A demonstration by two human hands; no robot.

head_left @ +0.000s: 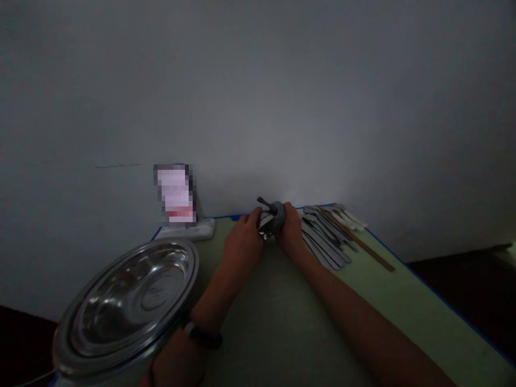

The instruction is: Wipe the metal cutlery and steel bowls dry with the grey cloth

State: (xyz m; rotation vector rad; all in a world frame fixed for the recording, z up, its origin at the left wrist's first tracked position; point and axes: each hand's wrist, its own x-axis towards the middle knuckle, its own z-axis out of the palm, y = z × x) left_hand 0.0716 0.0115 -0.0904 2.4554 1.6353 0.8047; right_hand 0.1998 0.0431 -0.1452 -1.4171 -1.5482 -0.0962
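Note:
Above the table, my left hand (244, 236) and my right hand (291, 232) are close together, both with curled fingers. Between them is a grey, mesh-textured rounded piece (279, 214), which my right hand grips. A shiny metal piece (266, 233) sits against the fingers of my left hand. From the top a short dark rod (264, 202) sticks out to the upper left. My fingers hide much of these items, so their exact kind is unclear. Just right of my right hand lie several metal cutlery pieces (328, 250), handles pointing toward me.
Brown chopsticks (373, 252) and white-handled cutlery (355, 220) lie at the right. Wide steel basins (195, 279), one nested in another, stand at the left. A phone (176, 193) leans upright on a white base (205, 230) near the wall. The green table (427, 322) has a blue edge.

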